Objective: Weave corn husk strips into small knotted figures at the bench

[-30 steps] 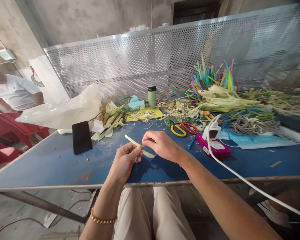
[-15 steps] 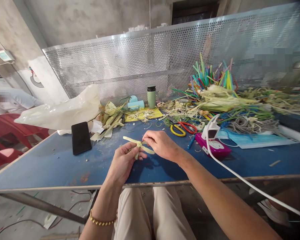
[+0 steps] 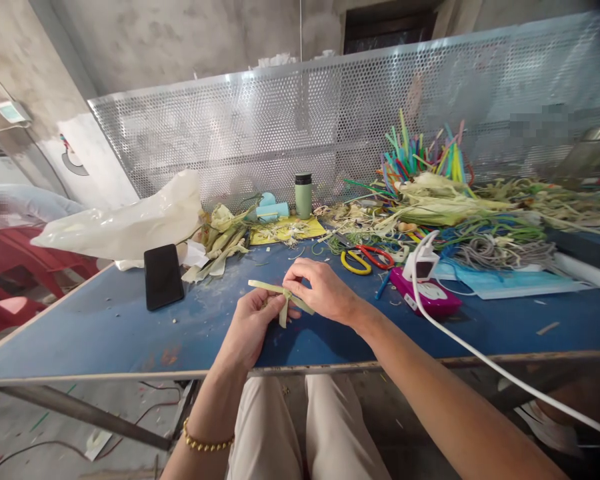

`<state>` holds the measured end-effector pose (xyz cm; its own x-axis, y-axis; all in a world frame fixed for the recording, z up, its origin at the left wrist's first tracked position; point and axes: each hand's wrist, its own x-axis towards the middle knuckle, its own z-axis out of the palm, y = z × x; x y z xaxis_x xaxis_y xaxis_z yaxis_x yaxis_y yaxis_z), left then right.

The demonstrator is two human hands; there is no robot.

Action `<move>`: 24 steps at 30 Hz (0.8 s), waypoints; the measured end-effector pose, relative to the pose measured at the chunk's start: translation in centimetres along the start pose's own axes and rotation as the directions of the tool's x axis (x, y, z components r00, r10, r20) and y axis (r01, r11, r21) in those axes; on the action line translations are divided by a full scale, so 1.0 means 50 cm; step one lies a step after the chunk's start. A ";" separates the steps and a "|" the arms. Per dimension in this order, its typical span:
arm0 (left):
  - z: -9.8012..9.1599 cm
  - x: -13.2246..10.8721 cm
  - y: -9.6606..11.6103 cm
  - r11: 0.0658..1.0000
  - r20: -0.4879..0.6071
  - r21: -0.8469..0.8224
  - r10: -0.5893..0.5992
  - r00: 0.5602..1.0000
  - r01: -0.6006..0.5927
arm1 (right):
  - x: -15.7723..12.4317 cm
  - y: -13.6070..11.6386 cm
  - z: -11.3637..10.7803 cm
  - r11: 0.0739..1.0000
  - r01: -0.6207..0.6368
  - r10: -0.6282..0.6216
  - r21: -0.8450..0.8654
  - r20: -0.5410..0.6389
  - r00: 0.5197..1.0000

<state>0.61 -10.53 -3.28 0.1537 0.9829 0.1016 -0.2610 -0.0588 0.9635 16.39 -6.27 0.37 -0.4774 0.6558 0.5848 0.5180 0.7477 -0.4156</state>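
Bkgd: grey concrete wall (image 3: pixel 205 33), perf. metal screen (image 3: pixel 260 133) along the rear of a blue table (image 3: pixel 200 340). L hand (image 3: pixel 254 317) is pinching a pale-green strip piece (image 3: pixel 267 287) btwn thumb & fingers; R hand (image 3: pixel 323 290) has fingertips closed on same piece, right at the crossing. Piece is held up just above the table, nr its front edge, strip ends sticking out L, R & down. Gold bead bracelet (image 3: pixel 207 445) on L wrist.

L of hands: black phone (image 3: pixel 163 277), flat. Behind it, whitish plastic bag (image 3: pixel 125 220) w/ dry husks (image 3: pixel 225 243) beside. Rear ctr: green bottle (image 3: pixel 303 199), upright, nr yellow sheet (image 3: pixel 315 229) w/ scraps on it. Just beyond R hand: scissors, one handle yellow (image 3: pixel 355 262), other red. Further R: magenta box (image 3: pixel 443 303) w/ white plug (image 3: pixel 423 262) & white cable (image 3: pixel 480 345), then blue mask (image 3: pixel 525 283). Multicol. stems (image 3: pixel 420 157) bunched at rear R.
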 end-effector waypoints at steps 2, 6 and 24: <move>-0.003 0.004 0.000 0.999 -0.011 -0.047 -0.010 1.000 0.009 | 0.000 -0.002 -0.001 0.999 0.007 -0.009 -0.042 -0.049 0.999; -0.015 0.017 0.003 0.968 -0.198 -0.246 0.003 0.980 -0.053 | -0.001 -0.003 -0.003 0.996 -0.010 -0.010 -0.084 -0.231 0.973; 0.017 0.028 -0.005 0.937 -0.196 -0.325 0.066 0.978 -0.128 | -0.004 -0.010 0.025 0.998 -0.033 0.037 0.048 -0.099 0.994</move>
<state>1.70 -9.28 -3.19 -0.0539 0.9920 0.1141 -0.5736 -0.1243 0.8097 15.32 -6.66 -0.43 -0.3853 0.6696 0.6349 0.4986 0.7301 -0.4673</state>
